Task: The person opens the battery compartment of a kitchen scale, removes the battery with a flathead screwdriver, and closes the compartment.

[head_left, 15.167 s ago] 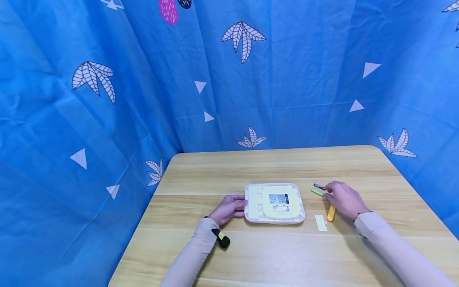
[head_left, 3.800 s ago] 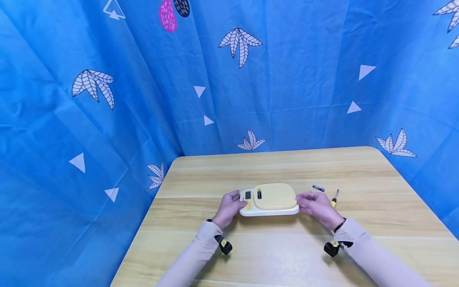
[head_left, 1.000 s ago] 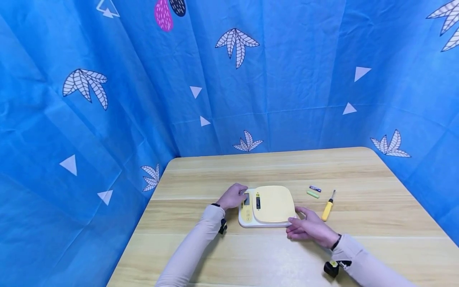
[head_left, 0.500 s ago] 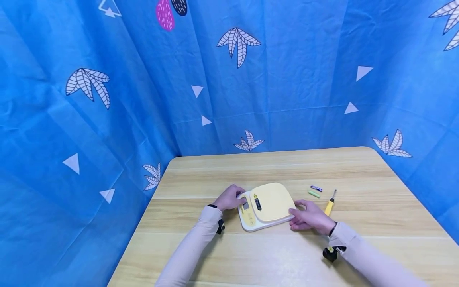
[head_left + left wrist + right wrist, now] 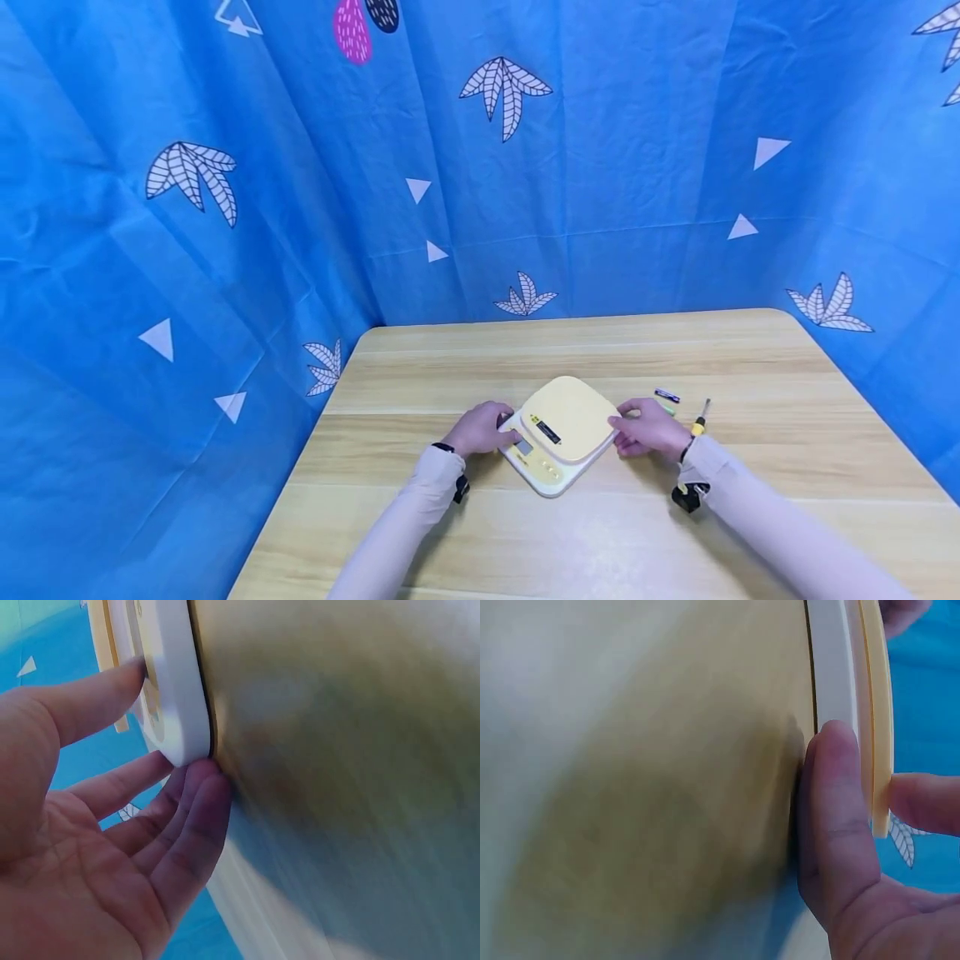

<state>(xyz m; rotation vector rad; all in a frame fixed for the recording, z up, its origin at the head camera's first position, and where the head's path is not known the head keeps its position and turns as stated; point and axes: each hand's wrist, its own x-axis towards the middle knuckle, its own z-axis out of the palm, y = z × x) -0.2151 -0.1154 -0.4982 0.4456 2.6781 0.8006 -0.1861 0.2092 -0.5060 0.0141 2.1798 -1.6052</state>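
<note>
A kitchen scale (image 5: 570,421) lies face up at mid-table, turned at an angle, with a white base (image 5: 184,690) and a pale yellow weighing plate (image 5: 881,712). Its small display (image 5: 523,447) and buttons face the person's side. My left hand (image 5: 480,428) grips the left corner, thumb on the top panel and fingers (image 5: 202,810) against the base's edge. On the opposite side my right hand (image 5: 647,427) holds the scale between thumb and fingers: the thumb touches the yellow plate, and the fingers (image 5: 840,787) lie along the white base.
Right of the scale, beyond the right hand, lie a dark battery (image 5: 667,395) and a green battery (image 5: 668,409), partly covered by that hand. A screwdriver (image 5: 701,419) with a yellow handle lies beside them. A blue curtain (image 5: 630,183) hangs behind the wooden table (image 5: 450,358).
The scale, underside up with an open battery compartment earliest on, is now face up. Over the last second both hands turned it counterclockwise, its display end swinging toward the person.
</note>
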